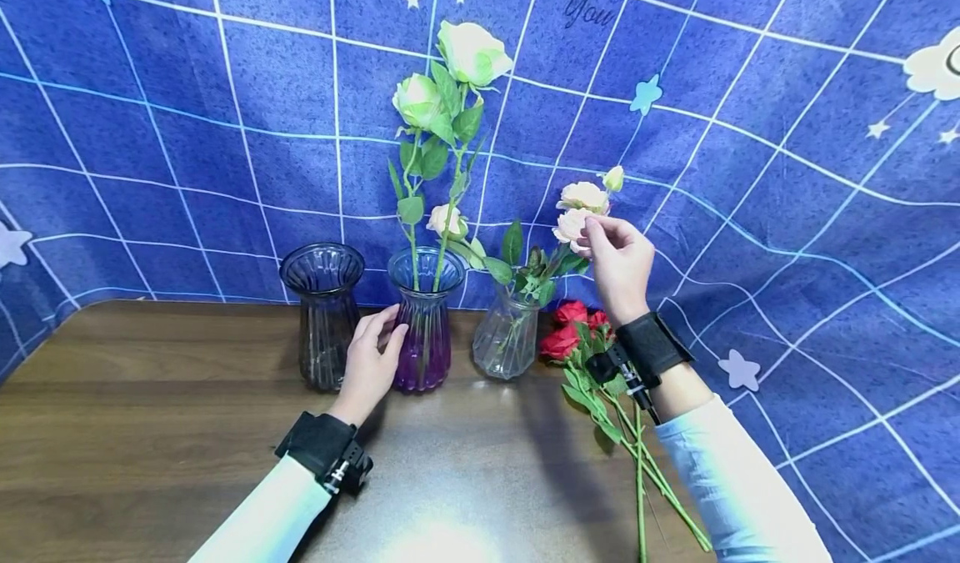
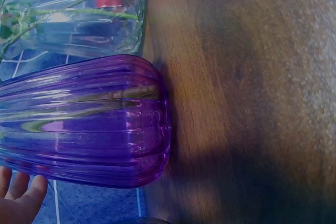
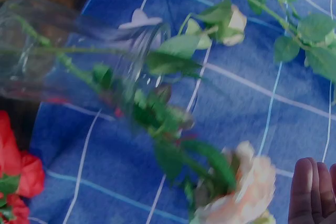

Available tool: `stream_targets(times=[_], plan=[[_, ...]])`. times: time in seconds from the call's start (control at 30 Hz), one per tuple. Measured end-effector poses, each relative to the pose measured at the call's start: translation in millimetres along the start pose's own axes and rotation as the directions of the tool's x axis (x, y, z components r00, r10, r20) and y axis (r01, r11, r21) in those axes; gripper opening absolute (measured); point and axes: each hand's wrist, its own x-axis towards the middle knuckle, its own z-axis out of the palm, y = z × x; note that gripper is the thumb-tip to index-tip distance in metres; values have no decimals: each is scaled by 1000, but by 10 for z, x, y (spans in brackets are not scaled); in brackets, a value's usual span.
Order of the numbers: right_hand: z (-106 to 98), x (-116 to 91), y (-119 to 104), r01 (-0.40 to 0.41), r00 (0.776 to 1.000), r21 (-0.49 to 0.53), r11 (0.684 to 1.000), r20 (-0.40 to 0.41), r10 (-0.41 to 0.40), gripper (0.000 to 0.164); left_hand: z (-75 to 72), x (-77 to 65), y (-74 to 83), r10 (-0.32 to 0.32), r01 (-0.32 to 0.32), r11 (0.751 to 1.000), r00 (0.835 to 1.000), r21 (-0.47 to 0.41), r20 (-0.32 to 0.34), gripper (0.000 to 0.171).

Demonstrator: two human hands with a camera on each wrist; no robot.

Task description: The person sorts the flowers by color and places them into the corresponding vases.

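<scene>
My left hand (image 1: 373, 363) is beside the purple-blue glass vase (image 1: 423, 346), its loosely bent fingertips (image 2: 20, 184) right at the vase's side. Two tall white-green roses (image 1: 474, 52) stand in that vase. To its right, the clear glass vase (image 1: 504, 342) holds pale pink flowers (image 1: 583, 198) leaning right and a small cream rose (image 1: 447, 219) leaning left. My right hand (image 1: 622, 264) is at the pink blooms, its thumb and forefinger close together in front of them in the head view. In the right wrist view its fingers (image 3: 303, 192) look straight and apart from the pink bloom (image 3: 247, 195).
A dark grey glass vase (image 1: 324, 329) stands left of the purple one, close to my left hand. Red roses (image 1: 564, 339) with long green stems (image 1: 640, 480) lie on the wooden table (image 1: 187, 446) under my right forearm. A blue patterned cloth (image 1: 277, 87) hangs behind.
</scene>
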Motion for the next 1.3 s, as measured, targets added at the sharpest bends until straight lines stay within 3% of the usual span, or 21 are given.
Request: stream_targets(times=[0.33,0.57,0.77,1.0,1.07,1.13,1.3], plan=[[-304,-20,121,-23,998,22,1000,-63,24,22,-33,-13,-5,-49,49,999,998,1,34,34],[-536,-77,267,-74,990,70,995,-115,82,5,-28,-18,3,-36,36,999,999,2,38,34],[-752,-156,436,-137,976,21,990,-167,139,13,-11,-8,0,-16,16,1000,1000,3,26,33],[-996,-300,595,-211,955,43,977,-205,215,12,0,-1,-12,-9,8,1000,1000,2,20,33],[-1096,-305,744,-213,954,40,976,-207,217,8,-2,-1,-13,-9,9,1000,1000,1,19,33],[-1252,-266,1043,-206,958,77,975,-189,217,9,-4,-2,-14,-14,14,1000,1000,-4,17,33],[-1705,-127,1958,-256,950,109,960,-153,271,25,-7,-13,-11,-26,26,1000,999,-5,20,33]])
